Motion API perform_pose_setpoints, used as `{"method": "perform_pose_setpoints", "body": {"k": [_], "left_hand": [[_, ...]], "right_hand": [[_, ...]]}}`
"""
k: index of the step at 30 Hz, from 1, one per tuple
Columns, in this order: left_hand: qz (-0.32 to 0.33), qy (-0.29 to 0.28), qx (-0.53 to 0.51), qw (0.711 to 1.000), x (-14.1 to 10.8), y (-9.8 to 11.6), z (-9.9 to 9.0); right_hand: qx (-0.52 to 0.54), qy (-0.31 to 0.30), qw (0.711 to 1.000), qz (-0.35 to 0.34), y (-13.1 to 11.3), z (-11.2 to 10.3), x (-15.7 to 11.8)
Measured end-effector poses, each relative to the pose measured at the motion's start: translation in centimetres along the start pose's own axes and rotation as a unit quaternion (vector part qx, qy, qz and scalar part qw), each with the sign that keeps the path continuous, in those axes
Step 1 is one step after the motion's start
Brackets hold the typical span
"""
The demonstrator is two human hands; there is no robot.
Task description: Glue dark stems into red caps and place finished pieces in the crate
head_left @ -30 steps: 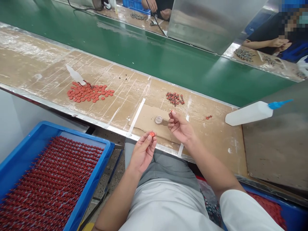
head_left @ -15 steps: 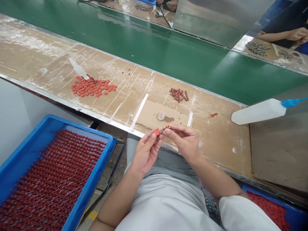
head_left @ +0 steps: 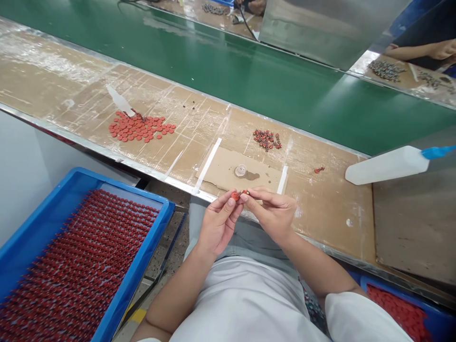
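Observation:
Between thumb and fingers, my left hand (head_left: 218, 223) pinches a small round red disc (head_left: 235, 195) in front of the bench edge. My right hand (head_left: 274, 213) is closed on a small red-and-dark part (head_left: 245, 192), and it meets the disc; whether the two are joined I cannot tell. Just beyond my hands, a small clear cup (head_left: 240, 170) sits on a cardboard sheet (head_left: 221, 166) beside a wet brown stain. Behind it lies a pile of red-and-dark parts (head_left: 267, 139). Many red discs (head_left: 138, 128) are spread to the left, with a white pointed piece (head_left: 120, 100) resting on them.
A blue tray (head_left: 162, 213) at lower left holds rows of red pieces. On the right a white bottle (head_left: 388, 166) with a blue nozzle lies tilted near one single part (head_left: 319, 169). Past the bench runs a green belt (head_left: 199, 61); another person's hand (head_left: 443, 50) shows beyond.
My right hand has brought the small part closer against the disc. The disc has tilted, showing less of its face. The whole view has shifted slightly.

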State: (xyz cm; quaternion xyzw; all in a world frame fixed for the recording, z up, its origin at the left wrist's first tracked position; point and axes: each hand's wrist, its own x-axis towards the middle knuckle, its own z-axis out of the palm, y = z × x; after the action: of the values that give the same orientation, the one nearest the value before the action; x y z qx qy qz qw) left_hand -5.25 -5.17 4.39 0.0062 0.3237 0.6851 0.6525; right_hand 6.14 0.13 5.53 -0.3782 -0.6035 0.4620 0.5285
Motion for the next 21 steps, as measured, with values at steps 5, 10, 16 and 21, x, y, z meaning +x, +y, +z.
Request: {"method": "perform_pose_setpoints", "body": {"k": [5, 10, 16, 21], "left_hand": [[0.005, 0.001, -0.007, 1.000, -0.06, -0.03, -0.18], [0.009, 0.004, -0.013, 1.000, -0.14, -0.01, -0.17], [0.014, 0.017, -0.007, 1.000, -0.13, 0.02, -0.20], [0.018, 0.015, -0.003, 1.000, -0.09, -0.08, -0.37]], "right_hand": [[-0.007, 0.001, 1.000, -0.014, 0.13, 0.19, 0.01], [-0.006, 0.000, 1.000, -0.023, 0.24, 0.43, -0.03], [-0.017, -0.002, 1.000, -0.022, 0.23, 0.49, -0.10], [-0.014, -0.007, 0.999, -0.029, 0.40, 0.52, -0.20]]}}
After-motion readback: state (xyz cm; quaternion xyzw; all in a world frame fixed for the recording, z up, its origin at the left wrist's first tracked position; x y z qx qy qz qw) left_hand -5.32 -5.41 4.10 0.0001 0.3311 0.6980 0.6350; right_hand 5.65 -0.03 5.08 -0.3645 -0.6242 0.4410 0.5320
